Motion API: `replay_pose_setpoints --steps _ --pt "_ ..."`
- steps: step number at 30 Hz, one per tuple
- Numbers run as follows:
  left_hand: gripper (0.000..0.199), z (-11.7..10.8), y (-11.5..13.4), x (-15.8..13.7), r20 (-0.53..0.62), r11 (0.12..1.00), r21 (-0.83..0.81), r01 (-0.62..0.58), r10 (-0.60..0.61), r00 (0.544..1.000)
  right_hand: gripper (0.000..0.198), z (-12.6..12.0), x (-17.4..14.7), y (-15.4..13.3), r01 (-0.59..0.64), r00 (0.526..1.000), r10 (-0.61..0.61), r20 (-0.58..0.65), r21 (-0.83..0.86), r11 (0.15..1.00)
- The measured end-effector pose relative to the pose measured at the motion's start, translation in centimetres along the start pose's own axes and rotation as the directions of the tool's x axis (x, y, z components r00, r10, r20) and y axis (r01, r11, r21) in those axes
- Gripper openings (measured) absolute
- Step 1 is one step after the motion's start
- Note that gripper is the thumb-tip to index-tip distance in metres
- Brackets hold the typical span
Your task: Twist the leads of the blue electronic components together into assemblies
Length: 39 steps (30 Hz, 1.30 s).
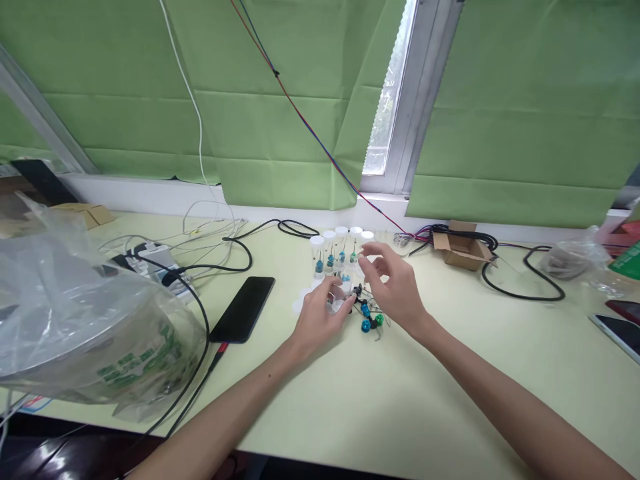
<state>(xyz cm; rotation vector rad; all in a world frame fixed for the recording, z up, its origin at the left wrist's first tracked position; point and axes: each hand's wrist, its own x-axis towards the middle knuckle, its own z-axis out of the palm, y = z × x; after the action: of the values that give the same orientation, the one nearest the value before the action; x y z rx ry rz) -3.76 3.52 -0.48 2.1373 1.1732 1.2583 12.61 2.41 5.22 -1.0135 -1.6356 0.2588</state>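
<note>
My left hand (320, 312) rests low over the table, its thumb and fingers curled around a clear plastic vial (345, 288) that is partly hidden. Just right of it, my right hand (394, 285) is raised with thumb and index finger close together in a pinch; what lies between them, if anything, is too small to make out. Behind both hands stands a row of several clear vials with white caps (329, 235), with blue or green pieces inside. Between the hands lies a loose pile of small blue pieces (365, 325), a green piece (379, 319) and dark pieces with thin metal stems.
A black phone (243, 309) lies left of my hands, beside a large bagged round container (100, 340). Black cables (240, 247) cross the table's left and back. An open cardboard box (463, 253) stands at the back right. Another phone (617, 333) lies at the right edge.
</note>
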Motion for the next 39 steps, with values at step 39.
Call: replay_pose_setpoints --steps 39 --pt "0.011 0.8 -0.3 -0.2 0.049 0.995 0.075 -0.063 0.060 0.997 0.041 -0.5 -2.2 10.4 -0.028 1.000 0.026 -0.017 -0.202 0.979"
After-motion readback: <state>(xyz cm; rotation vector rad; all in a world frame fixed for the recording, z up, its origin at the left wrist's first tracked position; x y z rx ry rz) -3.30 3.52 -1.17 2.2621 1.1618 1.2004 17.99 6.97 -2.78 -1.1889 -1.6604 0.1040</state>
